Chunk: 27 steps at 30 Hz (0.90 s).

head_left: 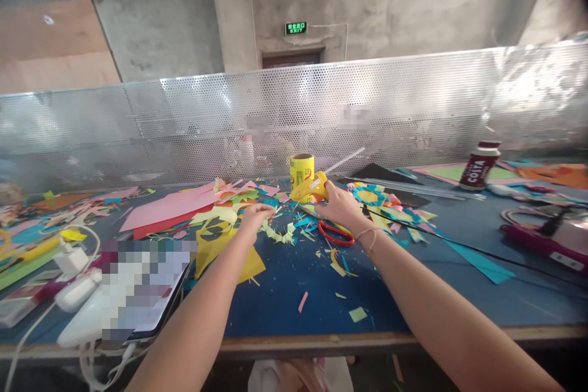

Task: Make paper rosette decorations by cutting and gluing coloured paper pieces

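Observation:
My right hand [340, 204] is wrapped round a yellow hot glue gun [309, 187], its nozzle toward the left and a white glue stick [345, 159] sticking out of its back. My left hand [255, 220] pinches one end of a pale green curved paper strip [279, 234] with folded points. Just behind the glue gun stands a yellow cardboard tube [301, 170]. Red-handled scissors [336, 233] lie below my right wrist, their blades hard to make out. A blue and yellow paper ring [368, 195] is to the right of my right hand.
Pink paper sheets [171, 208] and cut yellow paper [229, 257] lie left. A phone [160, 294] with cables is at front left. A brown bottle [480, 165] stands right, near a purple power strip [546, 245]. A black cord [441, 236] crosses the table. A perforated metal panel [184, 128] borders the back.

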Tool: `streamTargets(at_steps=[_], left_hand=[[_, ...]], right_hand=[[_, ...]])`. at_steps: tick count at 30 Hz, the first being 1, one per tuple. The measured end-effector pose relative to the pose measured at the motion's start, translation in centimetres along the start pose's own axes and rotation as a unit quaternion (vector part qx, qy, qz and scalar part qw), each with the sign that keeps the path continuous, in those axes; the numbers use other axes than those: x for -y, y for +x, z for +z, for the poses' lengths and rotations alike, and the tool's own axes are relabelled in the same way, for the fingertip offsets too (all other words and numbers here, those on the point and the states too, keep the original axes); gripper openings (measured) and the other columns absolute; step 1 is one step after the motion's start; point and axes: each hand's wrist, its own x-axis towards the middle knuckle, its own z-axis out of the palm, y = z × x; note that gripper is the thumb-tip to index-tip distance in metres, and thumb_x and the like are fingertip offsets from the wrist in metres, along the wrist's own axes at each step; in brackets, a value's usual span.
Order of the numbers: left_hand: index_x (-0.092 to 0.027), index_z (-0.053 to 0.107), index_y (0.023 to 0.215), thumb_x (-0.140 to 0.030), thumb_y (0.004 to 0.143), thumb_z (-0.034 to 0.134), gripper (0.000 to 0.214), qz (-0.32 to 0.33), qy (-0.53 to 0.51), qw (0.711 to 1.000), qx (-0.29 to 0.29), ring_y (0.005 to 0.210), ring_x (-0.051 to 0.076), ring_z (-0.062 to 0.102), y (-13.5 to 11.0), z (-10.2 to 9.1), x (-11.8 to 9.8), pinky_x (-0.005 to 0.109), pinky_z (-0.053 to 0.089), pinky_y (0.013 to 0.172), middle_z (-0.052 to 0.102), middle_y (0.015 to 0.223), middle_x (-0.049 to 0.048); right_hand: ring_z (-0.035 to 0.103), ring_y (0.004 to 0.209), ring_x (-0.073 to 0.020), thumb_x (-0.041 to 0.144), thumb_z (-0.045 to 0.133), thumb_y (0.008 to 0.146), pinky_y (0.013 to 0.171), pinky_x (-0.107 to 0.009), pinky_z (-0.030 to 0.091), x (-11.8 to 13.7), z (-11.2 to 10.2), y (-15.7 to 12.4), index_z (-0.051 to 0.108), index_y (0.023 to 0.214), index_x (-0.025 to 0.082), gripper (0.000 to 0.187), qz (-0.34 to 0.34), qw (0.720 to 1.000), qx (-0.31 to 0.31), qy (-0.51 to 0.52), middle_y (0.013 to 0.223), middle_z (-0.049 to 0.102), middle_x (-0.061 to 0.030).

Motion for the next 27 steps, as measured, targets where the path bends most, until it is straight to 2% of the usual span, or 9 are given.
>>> streamTargets(at_steps=[9,14,19,27], left_hand=[[-0.015,0.061,0.061,-0.017,0.055,0.064,0.007,0.013,-0.014,1.0,0.015,0.046,0.01,0.05,-0.3,0.4,-0.4,0.021,0.035,0.046,0.057,0.05,0.0001],[-0.015,0.062,0.061,-0.018,0.056,0.064,0.006,0.03,-0.001,0.999,0.025,0.047,0.01,0.05,0.1,0.3,0.1,0.023,0.037,0.05,0.057,0.05,0.0002],[-0.016,0.062,0.064,-0.022,0.057,0.064,0.009,0.05,0.009,0.998,0.046,0.047,0.01,0.05,0.4,0.1,0.7,0.024,0.037,0.053,0.057,0.05,-0.0004],[-0.015,0.061,0.065,-0.021,0.057,0.063,0.01,0.04,0.01,0.998,0.05,0.047,0.01,0.05,0.3,0.2,0.5,0.023,0.036,0.052,0.056,0.049,-0.0009]], right_hand=[[0.054,0.066,-0.016,0.042,0.048,0.07,0.051,-0.024,0.027,0.3,0.4,-0.1,0.046,0.093,0.016,0.035,-0.046,0.999,0.012,-0.002,0.083,0.06,-0.0062],[0.053,0.065,-0.0156,0.044,0.049,0.07,0.051,-0.024,0.026,0.0,0.7,0.0,0.046,0.098,0.017,0.039,-0.043,0.999,0.02,0.0,0.082,0.059,-0.0058],[0.052,0.064,-0.0148,0.041,0.047,0.072,0.05,-0.023,0.025,-0.2,0.9,0.0,0.046,0.096,0.017,0.034,-0.058,0.998,0.019,0.011,0.08,0.058,-0.0053],[0.051,0.061,-0.0144,0.038,0.046,0.073,0.049,-0.024,0.024,-0.2,0.8,0.1,0.047,0.093,0.017,0.029,-0.063,0.998,0.018,0.001,0.079,0.059,-0.0051]])
